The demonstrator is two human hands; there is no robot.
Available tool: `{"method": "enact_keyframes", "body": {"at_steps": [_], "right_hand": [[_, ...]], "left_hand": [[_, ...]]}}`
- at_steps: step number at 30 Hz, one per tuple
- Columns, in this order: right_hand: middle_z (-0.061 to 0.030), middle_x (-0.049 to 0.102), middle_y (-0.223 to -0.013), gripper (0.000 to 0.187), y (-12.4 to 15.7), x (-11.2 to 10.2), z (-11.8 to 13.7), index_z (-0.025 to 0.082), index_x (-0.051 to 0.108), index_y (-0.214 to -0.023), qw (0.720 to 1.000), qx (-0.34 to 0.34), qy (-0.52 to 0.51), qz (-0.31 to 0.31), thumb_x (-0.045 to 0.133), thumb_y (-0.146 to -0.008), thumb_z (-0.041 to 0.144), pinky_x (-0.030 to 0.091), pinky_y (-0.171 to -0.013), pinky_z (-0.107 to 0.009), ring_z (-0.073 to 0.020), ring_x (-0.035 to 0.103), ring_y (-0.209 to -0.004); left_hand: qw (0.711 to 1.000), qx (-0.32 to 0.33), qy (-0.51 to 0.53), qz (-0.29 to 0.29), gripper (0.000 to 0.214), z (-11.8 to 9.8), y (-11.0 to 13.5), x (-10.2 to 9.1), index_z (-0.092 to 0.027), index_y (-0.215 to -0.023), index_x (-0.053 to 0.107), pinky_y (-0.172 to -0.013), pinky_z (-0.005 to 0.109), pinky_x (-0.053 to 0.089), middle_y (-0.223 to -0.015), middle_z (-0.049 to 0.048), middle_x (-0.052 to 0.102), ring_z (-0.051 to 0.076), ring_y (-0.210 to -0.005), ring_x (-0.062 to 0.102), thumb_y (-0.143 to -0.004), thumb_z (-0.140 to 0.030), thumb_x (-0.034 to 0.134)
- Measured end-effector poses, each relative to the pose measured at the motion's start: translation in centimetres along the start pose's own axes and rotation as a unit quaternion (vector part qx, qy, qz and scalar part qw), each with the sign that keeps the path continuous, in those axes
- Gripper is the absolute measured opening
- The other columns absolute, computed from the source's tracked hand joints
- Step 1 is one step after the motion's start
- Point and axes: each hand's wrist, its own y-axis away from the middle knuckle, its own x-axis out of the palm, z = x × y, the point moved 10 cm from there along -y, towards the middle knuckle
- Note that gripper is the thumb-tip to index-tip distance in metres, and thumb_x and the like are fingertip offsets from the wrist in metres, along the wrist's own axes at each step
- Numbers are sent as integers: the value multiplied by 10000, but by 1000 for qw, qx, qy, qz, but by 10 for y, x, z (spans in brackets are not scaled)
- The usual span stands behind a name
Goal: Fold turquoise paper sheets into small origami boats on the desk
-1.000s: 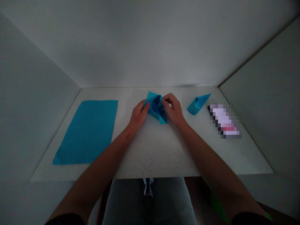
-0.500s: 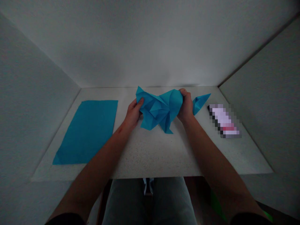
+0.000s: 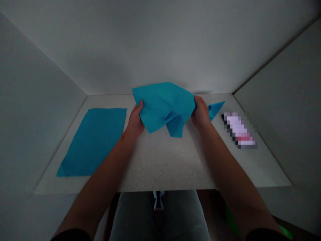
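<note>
Between my hands, raised over the tabletop, is a creased sheet of blue paper [image 3: 163,105]. My left hand [image 3: 136,118] is closed on its left edge, the thumb lying on the near face. At the right edge my right hand [image 3: 200,110] grips the paper, its fingers partly hidden behind it. Fold lines run across the sheet, and a flap hangs at the lower right. Just beyond my right hand lies a pointed piece of folded blue paper [image 3: 216,109], partly covered by that hand.
A stack or flat sheet of blue paper [image 3: 92,140] lies on the left of the white table [image 3: 160,167]; I cannot tell which. On the right is a blurred-out phone [image 3: 239,130]. White walls [image 3: 160,43] close in the back and both sides.
The crumpled blue paper has opened out into a wider, flatter sheet. My left hand has moved left and holds its edge farther out; the right hand has barely shifted.
</note>
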Motion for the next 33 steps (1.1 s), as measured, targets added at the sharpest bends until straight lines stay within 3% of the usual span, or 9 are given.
{"method": "enact_keyframes", "body": {"at_steps": [4,9,13,16,19,25,28,33], "right_hand": [[75,444,-708,633,0,-14,-10,294,465,-892,996,53,-53,-52,763,-775,841,432,-519,-239,-142,512,-613],[89,511,-720,587,11,-6,-9,308,508,-972,994,76,-31,-68,756,-810,815,454,-524,-216,-129,554,-618],[35,680,-901,623,24,28,-8,297,557,-1034,993,108,-26,27,782,-774,816,553,-628,-266,-153,653,-744],[-5,706,-923,585,37,54,-8,269,636,-1011,983,134,-5,125,852,-745,743,575,-712,-303,-179,673,-818],[7,684,-869,508,43,64,-6,275,623,-954,977,136,-15,166,844,-776,697,542,-694,-300,-175,654,-785],[73,507,-699,527,30,40,-6,323,538,-1027,989,109,-54,80,792,-839,746,410,-533,-257,-150,506,-592],[52,530,-732,582,24,28,3,322,535,-1081,997,56,-47,39,768,-848,802,436,-540,-284,-174,533,-626],[10,543,-815,548,27,27,26,326,529,-1119,999,-32,-8,16,662,-932,824,490,-595,-332,-222,594,-737]], "left_hand": [[999,11,-40,-22,588,-2,-12,-20,-240,-1309,724,-1059,510,664,-1329,150,793,345,-1282,751,-905,-658,812],[993,26,-93,-64,576,-2,-16,-36,-242,-1247,737,-999,484,690,-1218,134,826,332,-1199,786,-889,-685,820],[998,7,-20,-66,574,3,-10,-28,-277,-1398,699,-1125,536,638,-1410,114,769,356,-1382,701,-951,-626,789],[996,-14,59,-71,627,4,-5,-24,-297,-1560,596,-1213,530,576,-1544,92,695,340,-1510,602,-1011,-561,745],[992,-38,114,-44,666,3,-3,-17,-297,-1643,512,-1249,536,538,-1601,100,650,331,-1545,566,-1052,-548,691],[991,-34,130,13,603,1,-4,-2,-251,-1562,586,-1200,539,574,-1574,144,660,343,-1485,618,-1051,-553,692],[996,-32,85,-12,496,6,-6,-8,-232,-1445,657,-1127,483,622,-1504,146,706,315,-1384,688,-1035,-500,736],[995,-102,14,-5,334,28,0,-3,-165,-1208,727,-1047,464,651,-1294,177,787,317,-1232,760,-1006,-429,770]]}}
